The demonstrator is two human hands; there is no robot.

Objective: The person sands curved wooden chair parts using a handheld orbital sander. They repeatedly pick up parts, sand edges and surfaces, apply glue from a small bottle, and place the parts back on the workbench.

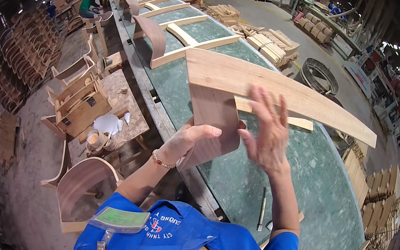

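My left hand (185, 140) grips a curved brown plywood panel (214, 114), the thumb lying on its face and the fingers behind it. Across the panel's far end runs a long, pale, curved wooden rail (274, 86); whether the two are joined, I cannot tell. My right hand (269, 138) is raised with its fingers spread, slightly blurred, in front of the rail and just right of the panel. Nothing shows in its palm. Behind it, a shorter pale wooden strip (300, 123) is partly covered by the panel and hand.
The long green worktable (314, 174) carries similar wooden frames (168, 58) farther along. A slim pen-like tool (262, 208) lies near me. To the left stand a small side table (134, 112) with a pot (94, 138), and a curved panel (84, 181). A person (89, 2) is farther off.
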